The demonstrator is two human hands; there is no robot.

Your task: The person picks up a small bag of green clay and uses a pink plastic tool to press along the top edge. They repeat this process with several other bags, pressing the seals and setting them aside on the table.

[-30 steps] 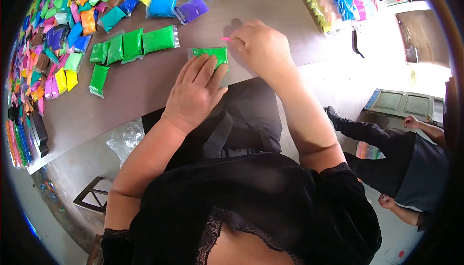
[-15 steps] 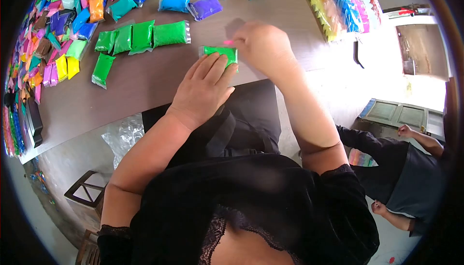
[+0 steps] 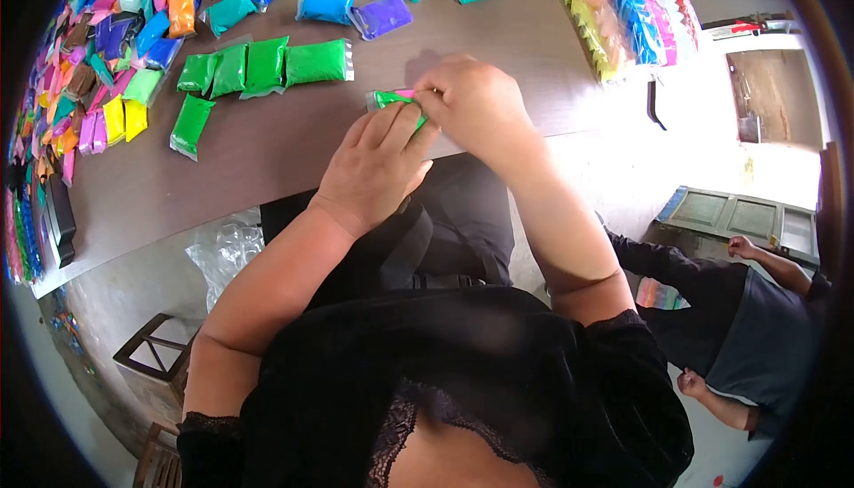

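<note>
Under the fingertips of my left hand [image 3: 375, 154] lies a green packet [image 3: 384, 98] near the table's front edge. My right hand [image 3: 463, 101] is closed in a pinch at the packet's upper right part, touching it. A small bit of pink [image 3: 405, 93] shows at the pinching fingertips, partly hidden. To the left, several green packets stand in a row, among them a wide one [image 3: 316, 63], with a single green packet [image 3: 190, 127] below the row.
Many coloured packets [image 3: 182, 13] cover the table's left and back. Strips of yellow, blue and pink packets [image 3: 636, 8] hang over the right end. Clear plastic [image 3: 222, 252] is below the table [image 3: 267, 137]. Another person [image 3: 747, 310] is at the lower right.
My right hand has come down and left onto the green packet, bringing the pink bit against it. My left hand stays in about the same place on the packet.
</note>
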